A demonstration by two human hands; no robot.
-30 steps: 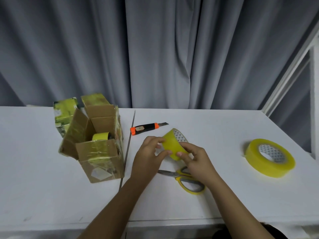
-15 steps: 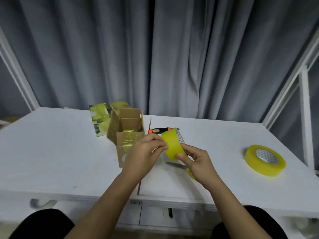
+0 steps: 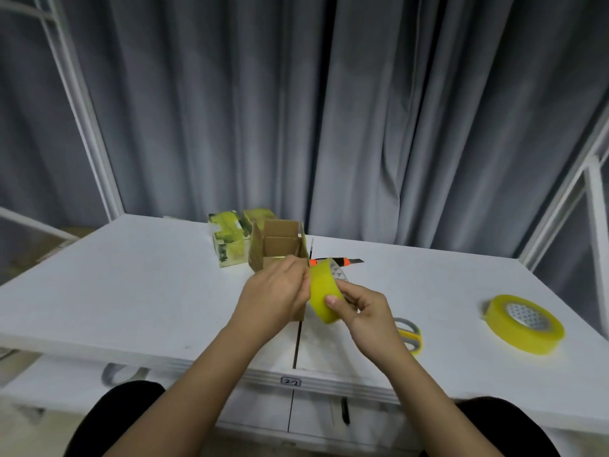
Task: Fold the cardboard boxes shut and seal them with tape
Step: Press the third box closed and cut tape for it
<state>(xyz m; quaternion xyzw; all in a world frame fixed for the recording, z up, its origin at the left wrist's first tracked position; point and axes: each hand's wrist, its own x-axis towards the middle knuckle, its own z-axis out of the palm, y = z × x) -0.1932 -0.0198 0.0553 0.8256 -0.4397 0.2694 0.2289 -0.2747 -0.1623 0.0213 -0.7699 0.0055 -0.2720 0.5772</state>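
I hold a yellow tape roll (image 3: 324, 293) upright above the table, in front of me. My right hand (image 3: 365, 310) grips its near side, thumb pressed on the outer band. My left hand (image 3: 275, 296) pinches the roll's left edge with fingertips. Behind my left hand stands a brown cardboard box (image 3: 278, 247) with its top flaps open; my hand hides its front. A second box wrapped in yellow tape (image 3: 229, 240) sits just left of it.
A larger yellow tape roll (image 3: 524, 323) lies flat at the right of the white table (image 3: 131, 291). Yellow-handled scissors (image 3: 408, 334) lie under my right wrist. An orange utility knife (image 3: 346, 261) lies behind the held roll. Grey curtains and white frame posts surround the table.
The view has pulled back and tilted up, so the table looks farther away. Both hands lifted the tape roll off the table and keep holding it. The scissors now show right of my wrist.
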